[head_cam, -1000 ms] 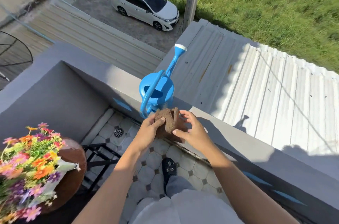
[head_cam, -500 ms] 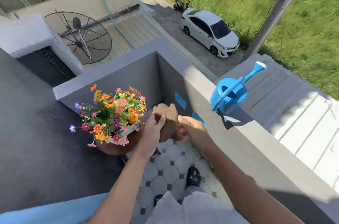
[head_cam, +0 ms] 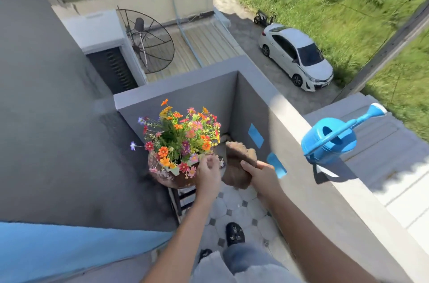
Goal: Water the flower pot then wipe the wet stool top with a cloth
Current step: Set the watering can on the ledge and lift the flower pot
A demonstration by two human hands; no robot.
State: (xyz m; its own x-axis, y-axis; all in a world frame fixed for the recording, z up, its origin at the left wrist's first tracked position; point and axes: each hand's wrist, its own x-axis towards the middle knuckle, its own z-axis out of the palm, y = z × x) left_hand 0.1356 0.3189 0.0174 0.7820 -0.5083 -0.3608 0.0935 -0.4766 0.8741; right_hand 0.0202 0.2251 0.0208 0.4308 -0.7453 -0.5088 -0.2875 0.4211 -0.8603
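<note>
**Cloth in your right hand, beside the pot**

From the head camera: your right hand [head_cam: 261,176] grips the brown cloth [head_cam: 239,166], held just right of the flower pot [head_cam: 176,143] on its stool [head_cam: 178,181]. Your left hand [head_cam: 207,175] hangs at the pot's near edge, fingers loosely curled, holding nothing. The blue watering can [head_cam: 329,141] stands on the ledge [head_cam: 348,192].
</note>
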